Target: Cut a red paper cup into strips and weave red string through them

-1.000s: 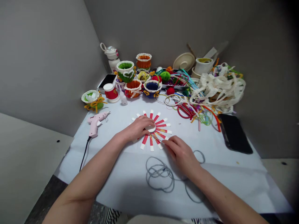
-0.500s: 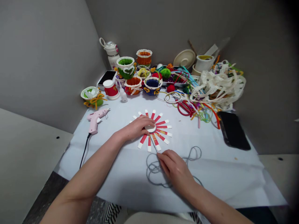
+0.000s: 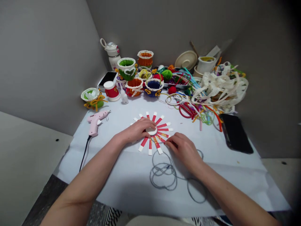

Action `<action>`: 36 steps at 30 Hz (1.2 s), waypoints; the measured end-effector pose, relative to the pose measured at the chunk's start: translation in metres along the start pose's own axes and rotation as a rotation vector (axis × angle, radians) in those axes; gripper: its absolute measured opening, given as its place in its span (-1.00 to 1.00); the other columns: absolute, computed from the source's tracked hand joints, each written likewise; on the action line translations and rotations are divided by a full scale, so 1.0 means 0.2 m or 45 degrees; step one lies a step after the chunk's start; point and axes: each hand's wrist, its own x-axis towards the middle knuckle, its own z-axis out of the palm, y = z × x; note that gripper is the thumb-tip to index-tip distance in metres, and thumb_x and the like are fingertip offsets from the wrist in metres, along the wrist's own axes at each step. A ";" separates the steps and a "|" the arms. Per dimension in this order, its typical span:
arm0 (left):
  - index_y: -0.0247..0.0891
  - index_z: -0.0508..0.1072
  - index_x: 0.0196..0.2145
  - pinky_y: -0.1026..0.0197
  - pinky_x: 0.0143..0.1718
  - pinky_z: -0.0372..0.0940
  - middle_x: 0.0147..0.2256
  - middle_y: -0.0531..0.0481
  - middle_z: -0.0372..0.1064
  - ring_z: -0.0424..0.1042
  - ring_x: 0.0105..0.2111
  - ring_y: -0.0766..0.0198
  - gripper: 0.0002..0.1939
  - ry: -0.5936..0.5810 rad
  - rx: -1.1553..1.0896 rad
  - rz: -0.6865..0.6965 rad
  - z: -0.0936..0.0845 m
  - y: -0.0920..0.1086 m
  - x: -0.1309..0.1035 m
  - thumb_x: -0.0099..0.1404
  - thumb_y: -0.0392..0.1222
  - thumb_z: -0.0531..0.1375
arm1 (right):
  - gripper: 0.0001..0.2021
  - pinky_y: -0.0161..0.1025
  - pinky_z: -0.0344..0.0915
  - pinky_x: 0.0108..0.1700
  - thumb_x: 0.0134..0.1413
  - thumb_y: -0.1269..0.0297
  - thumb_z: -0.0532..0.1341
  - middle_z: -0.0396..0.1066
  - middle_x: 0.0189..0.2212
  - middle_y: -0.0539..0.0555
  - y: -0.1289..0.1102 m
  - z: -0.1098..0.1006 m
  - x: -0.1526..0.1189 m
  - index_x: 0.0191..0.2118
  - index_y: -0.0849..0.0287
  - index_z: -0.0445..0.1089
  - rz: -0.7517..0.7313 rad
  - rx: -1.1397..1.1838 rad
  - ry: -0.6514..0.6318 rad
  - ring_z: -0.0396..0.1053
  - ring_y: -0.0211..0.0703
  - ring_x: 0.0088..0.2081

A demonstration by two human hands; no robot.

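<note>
A red-and-white paper cup (image 3: 161, 129), cut into strips, lies spread like a sunburst around its round white base (image 3: 152, 130). My left hand (image 3: 140, 128) holds it down, fingers curved over the base and thumb at its near edge, covering the left strips. My right hand (image 3: 183, 147) is closed in a pinch at the tip of a lower-right strip, apparently on the grey yarn (image 3: 164, 188); the fingers partly hide what they hold. Loose loops of that yarn lie on the table below the cup, some passing under my right wrist.
A pink glue gun (image 3: 95, 122) with a black cord lies left. Yarn-covered cups (image 3: 153, 87), a red cup (image 3: 112, 90) and a small glue bottle (image 3: 124, 96) stand behind. Red scissors (image 3: 186, 110), white lace (image 3: 221, 86) and a black phone (image 3: 236, 133) are at the right.
My right hand has moved up and right, from the yarn below the cup to the tip of a lower-right strip. The yarn loops have shifted. My left hand stays on the base.
</note>
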 end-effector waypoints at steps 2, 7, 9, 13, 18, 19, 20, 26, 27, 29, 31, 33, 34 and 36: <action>-0.22 0.51 -0.10 -0.10 0.22 0.20 0.04 -0.14 0.49 0.39 0.11 0.08 -0.81 -0.017 0.002 -0.003 0.00 0.01 0.01 0.34 -0.35 0.27 | -0.76 -0.16 0.26 -0.23 0.32 0.24 0.16 0.40 -0.41 0.08 0.04 0.01 0.08 -0.39 0.13 0.42 0.020 -0.044 0.017 0.35 -0.07 -0.31; -0.22 0.49 -0.08 -0.09 0.24 0.18 0.03 -0.14 0.49 0.38 0.12 0.08 -0.78 -0.015 0.009 -0.008 0.01 0.00 0.02 0.31 -0.35 0.31 | -0.75 -0.14 0.24 -0.23 0.34 0.24 0.13 0.38 -0.41 0.10 0.09 0.04 0.19 -0.40 0.14 0.36 0.050 -0.069 0.122 0.32 -0.06 -0.31; -0.23 0.49 -0.07 -0.09 0.25 0.17 0.04 -0.15 0.49 0.37 0.13 0.07 -0.77 -0.013 0.006 -0.007 0.01 0.00 0.02 0.31 -0.34 0.32 | -0.76 -0.15 0.24 -0.21 0.34 0.24 0.13 0.37 -0.41 0.08 0.09 0.05 0.18 -0.40 0.14 0.36 0.048 -0.054 0.124 0.32 -0.06 -0.31; -0.22 0.49 -0.07 -0.07 0.24 0.18 0.05 -0.14 0.47 0.37 0.13 0.07 -0.79 0.006 0.007 -0.012 0.01 0.01 0.00 0.33 -0.29 0.32 | -0.77 -0.16 0.23 -0.21 0.34 0.23 0.14 0.39 -0.40 0.07 0.09 0.06 0.17 -0.37 0.13 0.37 0.068 -0.028 0.117 0.33 -0.08 -0.30; -0.25 0.49 -0.10 -0.08 0.16 0.23 0.03 -0.18 0.47 0.36 0.09 0.00 -0.70 0.079 0.094 -0.056 0.06 0.05 0.02 0.30 -0.06 0.37 | -0.78 -0.17 0.23 -0.21 0.34 0.23 0.15 0.40 -0.40 0.06 0.09 0.06 0.17 -0.36 0.14 0.37 0.083 -0.023 0.115 0.34 -0.08 -0.30; -0.26 0.49 -0.09 -0.09 0.16 0.23 0.03 -0.19 0.47 0.36 0.09 0.00 -0.71 0.093 0.111 -0.070 0.07 0.05 0.03 0.30 -0.10 0.36 | -0.79 -0.17 0.23 -0.20 0.35 0.24 0.15 0.41 -0.40 0.07 0.09 0.06 0.17 -0.36 0.14 0.38 0.082 -0.016 0.120 0.35 -0.08 -0.30; -0.28 0.48 -0.08 -0.09 0.17 0.23 0.03 -0.20 0.47 0.36 0.09 0.00 -0.74 0.100 0.120 -0.074 0.08 0.05 0.03 0.32 -0.16 0.35 | -0.79 -0.17 0.23 -0.20 0.35 0.24 0.15 0.41 -0.39 0.07 0.08 0.05 0.17 -0.35 0.14 0.39 0.076 -0.003 0.125 0.35 -0.07 -0.29; -0.23 0.49 -0.08 -0.09 0.20 0.26 0.03 -0.15 0.47 0.38 0.11 0.07 -0.79 0.044 0.061 0.054 0.02 -0.05 0.05 0.35 -0.39 0.24 | -0.86 -0.20 0.30 -0.17 0.37 0.32 0.14 0.42 -0.29 0.08 0.05 0.03 0.10 -0.21 0.15 0.44 -0.064 0.149 0.149 0.40 -0.11 -0.24; -0.22 0.50 -0.08 -0.09 0.20 0.26 0.04 -0.15 0.47 0.39 0.12 0.08 -0.78 0.036 0.044 0.072 0.01 -0.06 0.05 0.35 -0.40 0.22 | -0.86 -0.20 0.31 -0.17 0.37 0.33 0.13 0.42 -0.28 0.08 0.04 0.03 0.08 -0.20 0.15 0.44 -0.082 0.163 0.133 0.40 -0.12 -0.24; -0.21 0.51 -0.08 -0.08 0.21 0.27 0.04 -0.15 0.47 0.40 0.13 0.09 -0.78 0.035 0.021 0.090 -0.01 -0.08 0.04 0.36 -0.41 0.20 | -0.85 -0.18 0.32 -0.15 0.38 0.34 0.12 0.44 -0.25 0.10 0.01 0.01 0.05 -0.17 0.15 0.44 -0.117 0.147 0.113 0.40 -0.10 -0.22; -0.21 0.50 -0.08 -0.08 0.22 0.27 0.04 -0.15 0.47 0.39 0.15 0.10 -0.80 0.051 0.008 0.090 -0.01 -0.09 0.04 0.38 -0.39 0.20 | -0.86 -0.10 0.32 -0.08 0.37 0.32 0.14 0.45 -0.17 0.17 -0.03 0.00 0.00 -0.11 0.17 0.44 -0.143 0.051 0.165 0.39 -0.01 -0.13; -0.21 0.50 -0.07 -0.08 0.23 0.27 0.05 -0.16 0.47 0.38 0.17 0.10 -0.81 0.064 -0.005 0.086 0.00 -0.10 0.04 0.38 -0.37 0.20 | -0.81 0.01 0.28 -0.02 0.35 0.25 0.18 0.45 -0.07 0.23 -0.09 -0.01 -0.05 -0.03 0.18 0.42 -0.174 -0.071 0.203 0.36 0.10 -0.04; -0.22 0.49 -0.06 -0.08 0.23 0.27 0.06 -0.17 0.46 0.37 0.17 0.10 -0.80 0.066 -0.011 0.086 0.00 -0.10 0.03 0.38 -0.37 0.20 | -0.78 0.04 0.26 -0.01 0.33 0.21 0.21 0.44 -0.04 0.25 -0.12 0.00 -0.08 0.00 0.18 0.41 -0.191 -0.112 0.180 0.34 0.13 -0.01; -0.24 0.49 -0.05 -0.07 0.24 0.26 0.07 -0.19 0.46 0.37 0.18 0.11 -0.79 0.061 -0.020 0.092 0.01 -0.11 0.03 0.38 -0.38 0.20 | -0.74 0.00 0.26 -0.06 0.29 0.17 0.26 0.45 -0.06 0.23 -0.20 0.02 -0.14 0.00 0.17 0.39 -0.242 -0.118 0.034 0.36 0.10 -0.05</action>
